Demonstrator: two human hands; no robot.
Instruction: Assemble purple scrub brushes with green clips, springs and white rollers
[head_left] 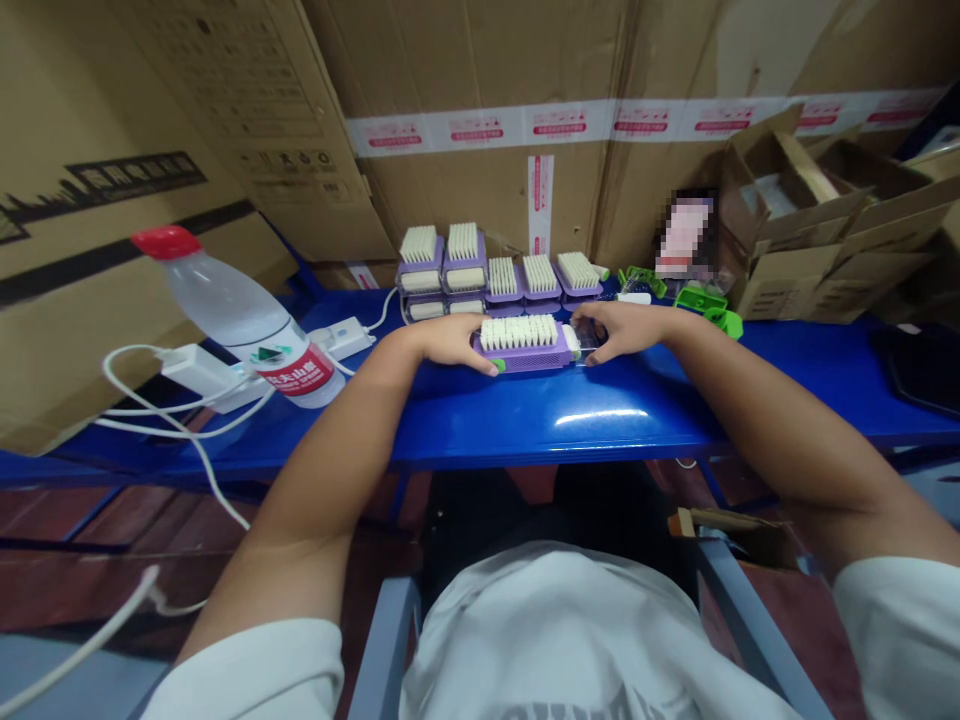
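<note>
A purple brush with cream bristles [523,342] lies on the blue table [570,410] in front of me. My left hand [450,340] grips its left end with curled fingers. My right hand [626,330] closes on its right end, where a clear plastic piece [587,338] shows. Behind them stand several more purple brushes [495,272], some stacked.
A water bottle with a red cap [240,315] lies tilted at the left beside white chargers and cables [202,372]. Green plastic parts [701,300] sit right of the brushes. Open cardboard boxes [810,230] fill the right rear; large cartons form the back wall.
</note>
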